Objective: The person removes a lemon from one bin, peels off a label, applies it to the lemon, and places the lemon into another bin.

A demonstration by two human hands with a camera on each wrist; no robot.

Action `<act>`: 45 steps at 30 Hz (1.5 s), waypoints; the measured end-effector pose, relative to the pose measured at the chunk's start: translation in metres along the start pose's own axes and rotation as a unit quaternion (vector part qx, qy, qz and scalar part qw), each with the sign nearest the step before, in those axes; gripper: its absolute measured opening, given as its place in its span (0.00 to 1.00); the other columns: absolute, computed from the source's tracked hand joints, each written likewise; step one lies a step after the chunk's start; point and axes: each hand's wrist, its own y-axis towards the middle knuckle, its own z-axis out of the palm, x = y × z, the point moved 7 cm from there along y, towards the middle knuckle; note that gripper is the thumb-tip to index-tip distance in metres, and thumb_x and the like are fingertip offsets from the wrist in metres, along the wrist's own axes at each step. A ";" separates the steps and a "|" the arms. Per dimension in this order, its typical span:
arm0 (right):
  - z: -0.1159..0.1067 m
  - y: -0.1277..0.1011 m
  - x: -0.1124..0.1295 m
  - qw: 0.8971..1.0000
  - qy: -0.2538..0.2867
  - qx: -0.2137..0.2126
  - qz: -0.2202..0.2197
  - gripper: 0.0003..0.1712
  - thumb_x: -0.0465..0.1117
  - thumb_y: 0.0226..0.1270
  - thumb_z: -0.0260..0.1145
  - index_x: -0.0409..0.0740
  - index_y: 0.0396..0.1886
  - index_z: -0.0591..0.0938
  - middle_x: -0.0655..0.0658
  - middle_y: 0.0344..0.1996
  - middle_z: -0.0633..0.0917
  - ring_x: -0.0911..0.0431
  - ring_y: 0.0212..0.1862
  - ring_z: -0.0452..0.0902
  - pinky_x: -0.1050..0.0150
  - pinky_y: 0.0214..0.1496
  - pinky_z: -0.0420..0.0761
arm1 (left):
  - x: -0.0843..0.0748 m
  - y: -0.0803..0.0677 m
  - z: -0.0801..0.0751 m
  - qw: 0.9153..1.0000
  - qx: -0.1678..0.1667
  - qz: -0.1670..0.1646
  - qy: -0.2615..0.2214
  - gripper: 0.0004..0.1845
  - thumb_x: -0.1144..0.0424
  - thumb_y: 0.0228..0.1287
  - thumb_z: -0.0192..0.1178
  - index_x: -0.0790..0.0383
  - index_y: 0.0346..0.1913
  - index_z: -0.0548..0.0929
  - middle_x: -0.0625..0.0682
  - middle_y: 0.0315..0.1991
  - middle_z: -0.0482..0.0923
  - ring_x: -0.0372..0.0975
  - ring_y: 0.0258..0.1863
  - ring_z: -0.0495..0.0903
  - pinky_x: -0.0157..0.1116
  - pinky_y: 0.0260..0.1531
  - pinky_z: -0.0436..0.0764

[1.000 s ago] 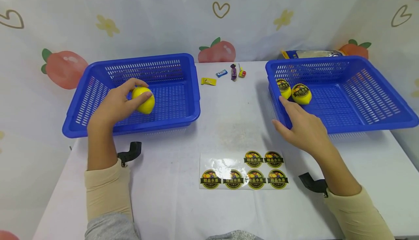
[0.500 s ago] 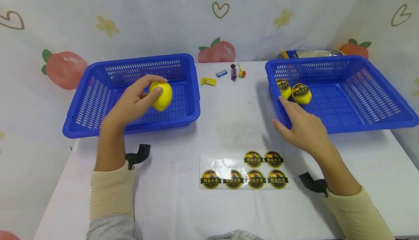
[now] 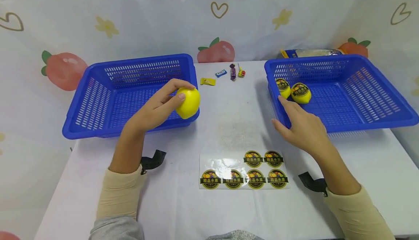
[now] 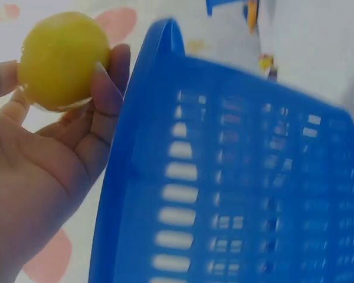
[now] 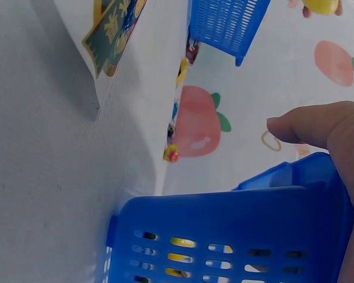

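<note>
So, head view first: the left hand (image 3: 157, 107) has its fingers curled around a plain yellow plastic lemon (image 3: 188, 103), holding it up right over the near right corner of the empty blue slotted plastic basket on the left (image 3: 95, 98). The right hand (image 3: 302, 127) is resting on the near left corner of the blue slotted plastic basket on the right (image 3: 360, 94), fingers mostly straight, index finger lying along the rim, not grasping anything. Inside that basket, in the left part, are two yellow lemons with round dark stickers (image 3: 301, 92), touching each other. A clear sheet of six round dark-and-gold stickers (image 3: 243, 171) lies flat near the front edge of the white bench (image 3: 196, 211), between the two arms. A few small wrapped candies (image 3: 229, 73) sit near the bench's back edge, between the baskets.

Left wrist view: thumb and fingers (image 4: 103, 88) wrap the lemon (image 4: 62, 59), just beside the left basket's rim (image 4: 159, 53). It's blurry.

Right wrist view: a fingertip (image 5: 318, 127) sits on the right basket's wall (image 5: 236, 224), with the sticker sheet (image 5: 115, 29) on the bench further off.
</note>
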 end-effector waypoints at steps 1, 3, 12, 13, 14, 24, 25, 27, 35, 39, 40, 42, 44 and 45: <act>0.000 0.000 0.000 1.000 0.000 -0.001 -0.001 0.41 0.53 0.71 0.63 0.45 0.78 0.61 0.33 0.68 0.71 0.27 0.53 0.76 0.30 0.46 0.73 | -0.001 0.001 0.004 1.000 0.007 0.003 -0.007 0.15 0.68 0.78 0.43 0.66 0.62 0.71 0.55 0.60 0.69 0.51 0.52 0.72 0.41 0.45 0.80; -0.001 0.000 0.001 1.000 0.000 -0.004 -0.003 0.41 0.53 0.71 0.64 0.45 0.78 0.62 0.34 0.68 0.71 0.28 0.51 0.77 0.31 0.45 0.74 | -0.002 0.003 0.012 0.999 0.021 0.012 -0.023 0.16 0.68 0.77 0.43 0.67 0.62 0.71 0.56 0.60 0.69 0.51 0.52 0.72 0.41 0.45 0.80; -0.001 0.000 0.000 1.000 -0.003 -0.015 -0.015 0.42 0.53 0.70 0.65 0.44 0.78 0.62 0.34 0.66 0.73 0.29 0.47 0.78 0.32 0.40 0.75 | 0.002 0.014 0.055 0.993 0.081 0.010 -0.087 0.26 0.71 0.67 0.60 0.62 0.66 0.66 0.56 0.61 0.66 0.53 0.47 0.76 0.46 0.44 0.83; -0.001 0.000 0.000 1.000 -0.003 -0.015 -0.015 0.42 0.53 0.70 0.65 0.44 0.78 0.62 0.33 0.66 0.73 0.28 0.47 0.78 0.32 0.40 0.75 | 0.003 0.015 0.059 0.993 0.079 0.005 -0.088 0.30 0.72 0.64 0.63 0.62 0.67 0.65 0.56 0.62 0.65 0.52 0.48 0.76 0.47 0.45 0.84; 0.000 0.000 0.000 1.000 -0.003 -0.014 -0.015 0.42 0.53 0.70 0.65 0.44 0.78 0.62 0.33 0.66 0.73 0.28 0.47 0.78 0.32 0.40 0.75 | 0.004 0.017 0.063 0.993 0.076 0.000 -0.090 0.33 0.73 0.61 0.66 0.61 0.67 0.64 0.56 0.62 0.64 0.52 0.49 0.76 0.48 0.45 0.84; -0.001 0.001 0.000 1.000 -0.004 -0.015 -0.014 0.42 0.53 0.70 0.65 0.44 0.78 0.62 0.34 0.66 0.73 0.29 0.45 0.79 0.32 0.39 0.75 | 0.025 0.021 0.093 0.991 0.066 -0.080 -0.080 0.30 0.63 0.67 0.65 0.48 0.67 0.62 0.57 0.57 0.68 0.55 0.35 0.84 0.45 0.32 0.85; -0.001 0.001 0.000 1.000 -0.005 -0.016 -0.013 0.42 0.52 0.70 0.65 0.44 0.78 0.63 0.34 0.66 0.73 0.29 0.45 0.79 0.32 0.39 0.75 | 0.026 0.021 0.095 0.991 0.065 -0.084 -0.079 0.30 0.63 0.67 0.66 0.48 0.66 0.63 0.57 0.58 0.68 0.57 0.35 0.83 0.45 0.33 0.85; -0.001 0.001 -0.001 1.000 -0.005 -0.016 -0.012 0.42 0.52 0.70 0.65 0.45 0.78 0.63 0.35 0.67 0.73 0.29 0.45 0.79 0.33 0.40 0.75 | 0.029 0.023 0.101 0.991 0.064 -0.086 -0.084 0.31 0.63 0.66 0.67 0.49 0.66 0.64 0.57 0.59 0.68 0.58 0.35 0.83 0.46 0.35 0.85; -0.001 0.001 0.000 1.000 -0.005 -0.016 -0.015 0.42 0.53 0.70 0.66 0.44 0.78 0.62 0.33 0.66 0.73 0.28 0.45 0.79 0.32 0.39 0.75 | 0.051 0.026 0.117 0.992 0.054 -0.105 -0.050 0.33 0.62 0.67 0.66 0.53 0.68 0.59 0.60 0.54 0.69 0.52 0.33 0.80 0.41 0.31 0.85; 0.000 0.001 0.000 1.000 -0.006 -0.016 -0.016 0.43 0.53 0.69 0.66 0.44 0.78 0.62 0.33 0.66 0.73 0.28 0.44 0.79 0.32 0.38 0.75 | 0.062 0.025 0.120 0.991 0.060 -0.116 0.009 0.32 0.59 0.69 0.63 0.56 0.70 0.59 0.59 0.52 0.70 0.47 0.34 0.78 0.39 0.31 0.84; 0.000 0.002 0.000 1.000 -0.007 -0.016 -0.017 0.42 0.53 0.69 0.66 0.44 0.78 0.62 0.33 0.66 0.74 0.28 0.44 0.79 0.32 0.38 0.75 | 0.064 0.025 0.121 0.991 0.061 -0.117 0.026 0.32 0.58 0.69 0.63 0.57 0.70 0.60 0.58 0.52 0.71 0.46 0.36 0.78 0.39 0.33 0.84; -0.001 0.002 0.000 1.000 -0.008 -0.018 -0.019 0.42 0.52 0.69 0.66 0.43 0.78 0.63 0.32 0.66 0.74 0.28 0.43 0.79 0.32 0.38 0.75 | 0.068 0.025 0.121 0.989 0.061 -0.123 0.059 0.32 0.55 0.69 0.63 0.58 0.70 0.61 0.56 0.51 0.72 0.45 0.38 0.78 0.38 0.35 0.83; -0.001 0.002 0.000 1.000 -0.008 -0.020 -0.020 0.42 0.52 0.69 0.66 0.43 0.77 0.63 0.32 0.65 0.74 0.29 0.42 0.80 0.33 0.37 0.75 | 0.072 0.025 0.120 0.986 0.062 -0.130 0.081 0.33 0.54 0.69 0.63 0.59 0.70 0.63 0.55 0.49 0.74 0.44 0.36 0.79 0.38 0.35 0.83; -0.001 0.001 0.000 1.000 -0.008 -0.020 -0.020 0.42 0.52 0.69 0.66 0.43 0.77 0.63 0.32 0.65 0.74 0.29 0.42 0.80 0.33 0.37 0.75 | 0.074 0.025 0.120 0.985 0.063 -0.135 0.087 0.33 0.53 0.68 0.64 0.59 0.70 0.63 0.55 0.49 0.74 0.44 0.35 0.79 0.38 0.34 0.83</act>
